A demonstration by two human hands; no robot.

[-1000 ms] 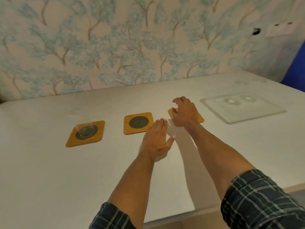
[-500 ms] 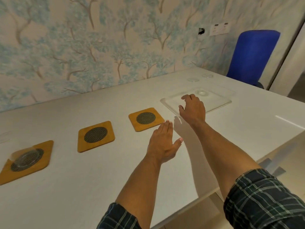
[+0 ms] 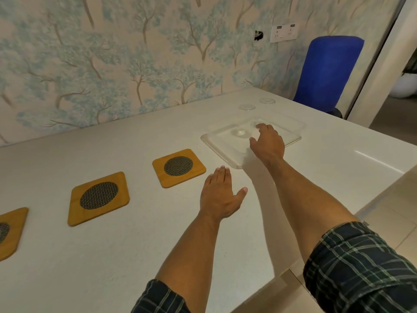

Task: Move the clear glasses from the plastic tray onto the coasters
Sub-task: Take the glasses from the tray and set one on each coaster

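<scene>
A clear plastic tray (image 3: 225, 152) lies on the white table, right of centre. Two clear glasses stand in it: one (image 3: 241, 132) to the left, one (image 3: 267, 101) further right, its base partly behind my fingers. My right hand (image 3: 267, 143) hovers over the tray, fingers spread, fingertips at the base of the right glass and not closed around it. My left hand (image 3: 220, 195) is held flat and open above the table, holding nothing. Two wooden coasters with dark mesh centres lie bare: one (image 3: 179, 168) near the tray, one (image 3: 99, 197) further left. A third coaster (image 3: 11, 231) is cut off by the left edge.
A wallpapered wall runs along the back of the white table (image 3: 158, 245). A blue chair (image 3: 327, 71) stands past the table's far right corner. The table's front-right edge drops off to a tiled floor.
The view has swung right, so the left coaster with its glass has slid nearly out of frame. My right hand has moved from the right coaster out over the tray. My left hand has stayed flat.
</scene>
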